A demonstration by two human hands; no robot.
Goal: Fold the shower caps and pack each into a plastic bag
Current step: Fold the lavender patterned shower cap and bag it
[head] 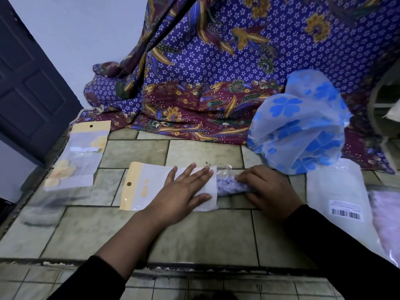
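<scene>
A clear plastic bag (141, 185) with a yellow header strip lies flat on the tiled counter (194, 234). My left hand (184, 191) presses on it with straight, spread fingers. At the bag's right, open end lies a folded purple shower cap (229, 186), partly inside the mouth. My right hand (268, 190) grips the cap's right end with curled fingers. A second bag (78, 156) holding a yellow-flowered cap lies at the left. An unfolded blue-flowered shower cap (303, 126) sits puffed up at the back right.
Purple batik cloth (216, 72) hangs behind the counter and drapes onto its back edge. A white packet with a barcode label (344, 211) and something pale purple (385, 221) lie at the right. A dark door (28, 83) stands at the left. The counter's front edge runs below my arms.
</scene>
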